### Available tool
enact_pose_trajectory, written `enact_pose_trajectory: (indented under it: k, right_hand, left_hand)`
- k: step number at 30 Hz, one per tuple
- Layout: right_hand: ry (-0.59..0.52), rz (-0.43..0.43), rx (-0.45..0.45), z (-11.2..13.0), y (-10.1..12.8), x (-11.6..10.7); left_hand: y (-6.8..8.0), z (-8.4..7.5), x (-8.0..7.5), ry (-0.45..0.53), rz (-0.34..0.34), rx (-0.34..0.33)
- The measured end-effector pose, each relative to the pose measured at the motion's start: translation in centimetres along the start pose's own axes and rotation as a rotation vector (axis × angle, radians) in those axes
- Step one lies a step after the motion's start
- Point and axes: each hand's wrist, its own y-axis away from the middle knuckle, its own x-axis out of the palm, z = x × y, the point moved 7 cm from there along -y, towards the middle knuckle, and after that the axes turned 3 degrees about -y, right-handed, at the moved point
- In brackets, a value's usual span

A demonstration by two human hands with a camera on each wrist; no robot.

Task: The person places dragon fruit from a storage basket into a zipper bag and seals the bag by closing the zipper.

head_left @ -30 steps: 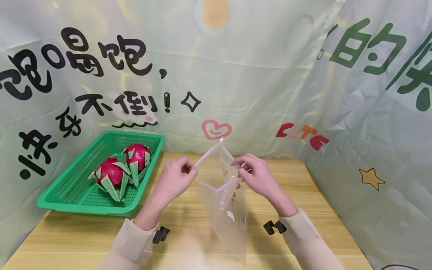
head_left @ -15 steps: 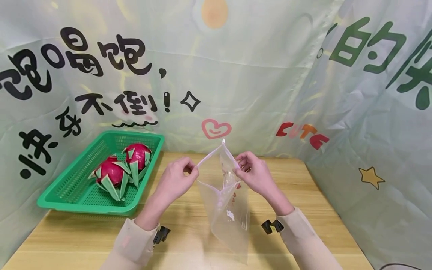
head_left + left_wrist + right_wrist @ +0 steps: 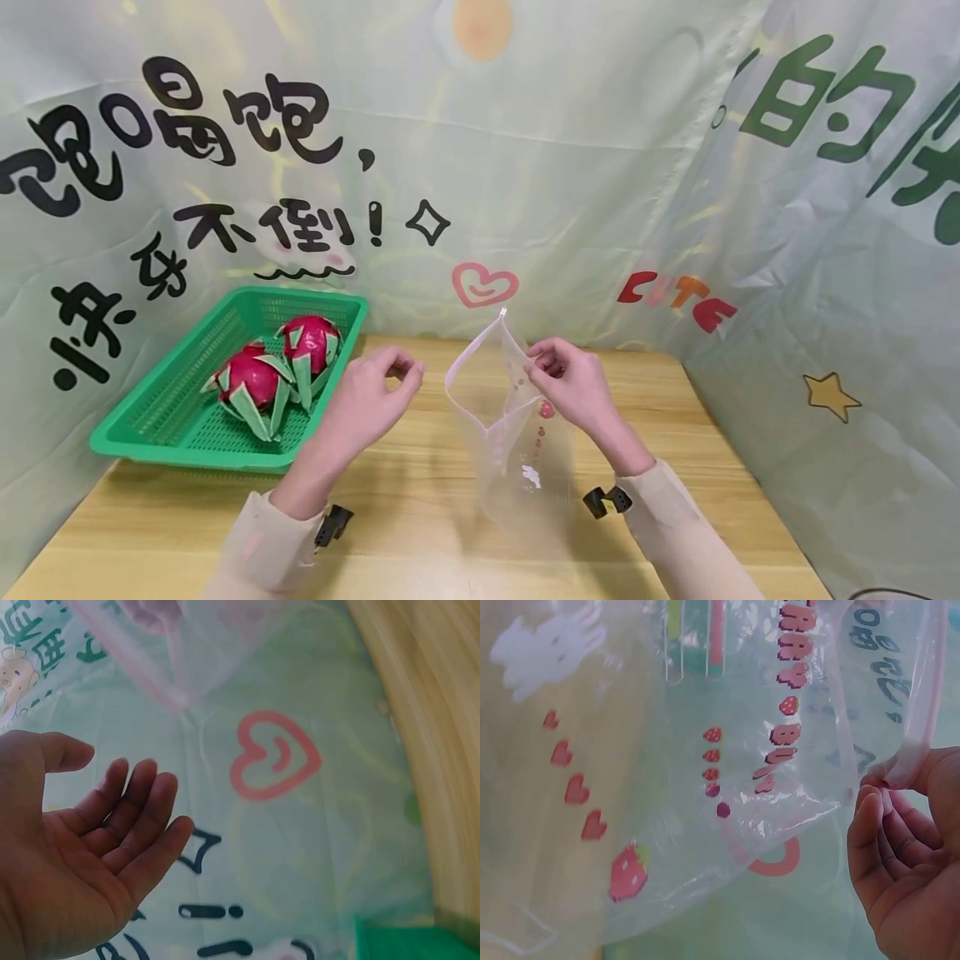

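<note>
the right hand (image 3: 572,385) pinched the far-right rim of the clear zip bag (image 3: 517,433) between thumb and fingertips (image 3: 877,796), and the bag hung upright from that pinch over the middle of the wooden table (image 3: 420,533), its mouth gaping in a loop and its lower edge down near the tabletop; whether it touched the wood could not be told. the bag was printed with small strawberries, hearts and a white rabbit. the left hand (image 3: 365,402) held nothing: it hovered just left of the bag's mouth, apart from it, fingers (image 3: 142,817) straight and lying loosely side by side, palm open. to the far left sat the green basket (image 3: 150,417), with two dragon fruits (image 3: 279,367) lying together in it, touching. judged from this, the step in hand was the opening of the bag, which looked done, with one hand keeping it open while the other was free. the next move would likely call for the left hand to reach left to the basket and close round the nearer fruit, while the right kept the rim high and the mouth wide enough; the thin plastic looked apt to sag shut under a one-sided pinch.
</note>
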Motion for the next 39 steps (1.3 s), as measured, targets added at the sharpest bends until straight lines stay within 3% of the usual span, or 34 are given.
enact_pose_trajectory:
  k: [8, 12, 17, 21, 27, 31, 39]
  right_hand:
    - [-0.016, -0.044, 0.026, -0.5, 0.1, -0.3]
    - [-0.03, -0.074, 0.022, -0.7, 0.2, -0.3]
    - [-0.058, -0.104, 0.037, -1.1, 0.4, -0.3]
    - [-0.076, -0.126, 0.055, -1.3, 0.5, -0.2]
    - [-0.118, -0.171, 0.071, -1.7, 0.6, -0.3]
    - [-0.157, -0.189, 0.085, -1.9, 0.7, -0.3]
    - [-0.191, -0.21, 0.127, -2.2, 0.9, -0.1]
  left_hand:
    - [0.5, 2.5, -4.5, -0.004, -0.256, 0.12]
    - [0.6, 4.7, -6.6, 0.008, -0.308, 0.077]
    - [0.6, 7.4, -8.7, -0.004, -0.317, -0.002]
    - [0.5, 9.7, -10.1, -0.021, -0.308, -0.053]
    - [0.3, 14.9, -11.3, -0.017, -0.216, -0.223]
    - [0.4, 18.1, -11.7, -0.019, -0.168, -0.3]
    - [0.4, 22.2, -11.7, -0.08, -0.031, -0.4]
